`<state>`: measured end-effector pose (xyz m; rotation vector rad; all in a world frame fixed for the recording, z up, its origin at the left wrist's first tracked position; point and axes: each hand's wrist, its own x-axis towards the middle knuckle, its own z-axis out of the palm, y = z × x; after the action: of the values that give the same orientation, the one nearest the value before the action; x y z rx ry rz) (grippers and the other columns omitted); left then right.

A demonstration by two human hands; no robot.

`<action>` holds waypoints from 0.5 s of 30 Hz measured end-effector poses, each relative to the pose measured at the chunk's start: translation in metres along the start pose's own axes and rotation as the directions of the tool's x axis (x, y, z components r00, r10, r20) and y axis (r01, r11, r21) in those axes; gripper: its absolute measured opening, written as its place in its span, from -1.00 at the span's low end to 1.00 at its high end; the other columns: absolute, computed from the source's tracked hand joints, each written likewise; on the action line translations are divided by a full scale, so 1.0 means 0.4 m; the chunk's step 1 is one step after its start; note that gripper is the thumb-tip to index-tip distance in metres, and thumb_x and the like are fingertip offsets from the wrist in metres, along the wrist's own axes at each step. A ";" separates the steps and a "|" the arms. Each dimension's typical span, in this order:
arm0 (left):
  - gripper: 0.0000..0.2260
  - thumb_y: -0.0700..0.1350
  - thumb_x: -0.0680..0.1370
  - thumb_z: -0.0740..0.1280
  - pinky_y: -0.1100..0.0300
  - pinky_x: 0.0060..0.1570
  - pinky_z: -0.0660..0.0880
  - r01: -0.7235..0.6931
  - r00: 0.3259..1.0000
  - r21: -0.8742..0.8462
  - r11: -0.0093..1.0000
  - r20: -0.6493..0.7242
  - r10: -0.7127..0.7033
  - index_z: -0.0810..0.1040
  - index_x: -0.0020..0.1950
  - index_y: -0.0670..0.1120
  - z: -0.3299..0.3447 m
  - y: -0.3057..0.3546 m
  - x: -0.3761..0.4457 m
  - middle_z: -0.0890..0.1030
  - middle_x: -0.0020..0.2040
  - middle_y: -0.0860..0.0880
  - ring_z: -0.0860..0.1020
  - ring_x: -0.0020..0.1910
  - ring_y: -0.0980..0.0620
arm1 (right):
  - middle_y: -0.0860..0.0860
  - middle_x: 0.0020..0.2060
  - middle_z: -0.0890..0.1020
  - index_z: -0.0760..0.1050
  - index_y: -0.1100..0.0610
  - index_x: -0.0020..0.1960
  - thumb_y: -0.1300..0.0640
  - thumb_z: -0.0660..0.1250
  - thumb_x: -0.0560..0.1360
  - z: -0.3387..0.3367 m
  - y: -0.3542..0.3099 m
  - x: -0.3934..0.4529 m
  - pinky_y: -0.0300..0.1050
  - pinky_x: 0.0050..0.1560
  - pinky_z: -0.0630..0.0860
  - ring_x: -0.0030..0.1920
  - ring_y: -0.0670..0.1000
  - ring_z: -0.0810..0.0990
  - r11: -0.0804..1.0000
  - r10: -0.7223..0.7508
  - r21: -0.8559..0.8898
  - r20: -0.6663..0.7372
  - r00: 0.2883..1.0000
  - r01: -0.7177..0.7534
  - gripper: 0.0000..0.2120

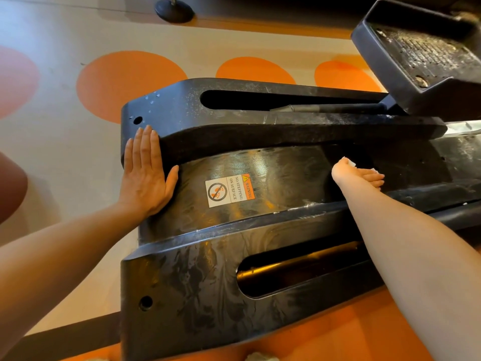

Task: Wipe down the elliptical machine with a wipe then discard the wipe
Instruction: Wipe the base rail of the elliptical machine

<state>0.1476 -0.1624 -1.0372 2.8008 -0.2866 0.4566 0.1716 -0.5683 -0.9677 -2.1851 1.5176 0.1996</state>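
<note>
Elliptical machine [260,269]: wipe [352,162] is pressed under the right hand [356,175] on the centre cover; left hand [144,175] lies flat, bracing the rear end. Overlapping strokes toward the edges are advised.

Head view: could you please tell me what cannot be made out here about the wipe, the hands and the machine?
- Wipe: only white slivers peek out beneath the right hand; its size and state are hidden.
- Right hand's fingers: foreshortened, so their grip is unclear.
- Pedal: cut off by the right edge.
- Elliptical machine: its front is out of frame.
- Warning label: the small print is barely legible.
- Left hand: lies flat; nothing is hidden.
</note>
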 end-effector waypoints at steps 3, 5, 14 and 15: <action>-0.30 0.15 0.62 0.04 -0.09 0.56 -0.14 -0.002 1.000 -0.001 1.000 -0.002 0.002 -0.05 0.59 -0.27 0.003 -0.001 0.000 0.02 0.59 -0.27 -0.04 0.58 -0.24 | 0.17 0.57 -0.22 -0.25 0.26 0.57 -0.23 -0.09 0.65 -0.006 0.028 0.020 0.05 0.53 -0.25 0.56 0.14 -0.23 0.989 -0.103 -0.099 0.052 0.993 0.108 -0.26; -0.30 0.15 0.62 0.03 -0.09 0.56 -0.14 -0.003 1.000 -0.003 1.000 -0.004 0.003 -0.04 0.59 -0.27 0.003 -0.002 0.000 0.02 0.59 -0.27 -0.03 0.58 -0.24 | 0.16 0.57 -0.22 -0.25 0.24 0.57 -0.23 -0.10 0.65 -0.010 0.039 0.032 0.04 0.53 -0.25 0.56 0.13 -0.24 0.976 -0.160 -0.136 0.072 0.984 0.169 -0.27; -0.31 0.15 0.62 0.02 -0.08 0.56 -0.15 -0.002 1.000 0.007 1.000 -0.005 0.002 -0.04 0.59 -0.27 0.004 -0.004 0.001 0.02 0.59 -0.27 -0.04 0.58 -0.23 | 0.13 0.57 -0.22 -0.25 0.22 0.58 -0.24 -0.09 0.64 -0.017 0.054 0.051 0.02 0.53 -0.25 0.57 0.10 -0.23 0.943 -0.271 -0.174 0.088 0.959 0.283 -0.26; -0.31 0.15 0.62 0.02 -0.08 0.56 -0.15 -0.002 1.000 0.006 1.000 -0.005 0.002 -0.04 0.59 -0.27 0.003 -0.003 0.001 0.02 0.59 -0.27 -0.04 0.58 -0.23 | 0.15 0.57 -0.23 -0.26 0.24 0.57 -0.24 -0.09 0.64 -0.014 0.050 0.049 0.03 0.53 -0.25 0.57 0.11 -0.24 0.954 -0.246 -0.160 0.072 0.966 0.255 -0.25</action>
<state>0.1487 -0.1616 -1.0386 2.8053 -0.2879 0.4655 0.1599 -0.5931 -0.9760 -2.4608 1.2183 0.3074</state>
